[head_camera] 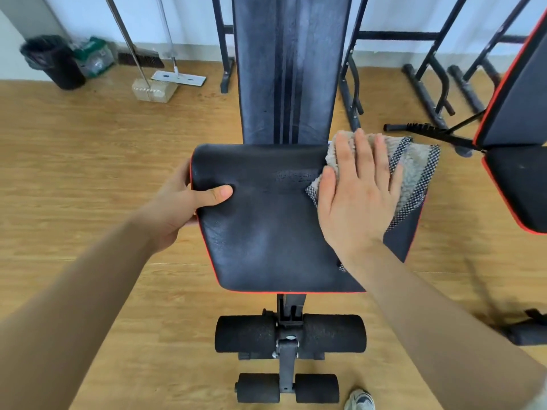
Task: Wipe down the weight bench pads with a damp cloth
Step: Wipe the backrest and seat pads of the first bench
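A black seat pad (266, 232) with a red edge fills the middle of the view, and a long black back pad (287, 69) runs away behind it. My right hand (358, 190) lies flat, fingers spread, on a beige cloth (414, 164) with checkered trim at the seat pad's far right corner. My left hand (180, 202) grips the seat pad's left edge, thumb on top and fingers underneath. Damp streaks show on both pads.
Black foam leg rollers (245, 334) sit below the seat. A second bench (518, 149) stands at the right, with black metal frames (429, 78) behind. A bin (56, 62), a broom (139, 57) and a flat mop (177, 78) stand by the far wall. Wooden floor all around.
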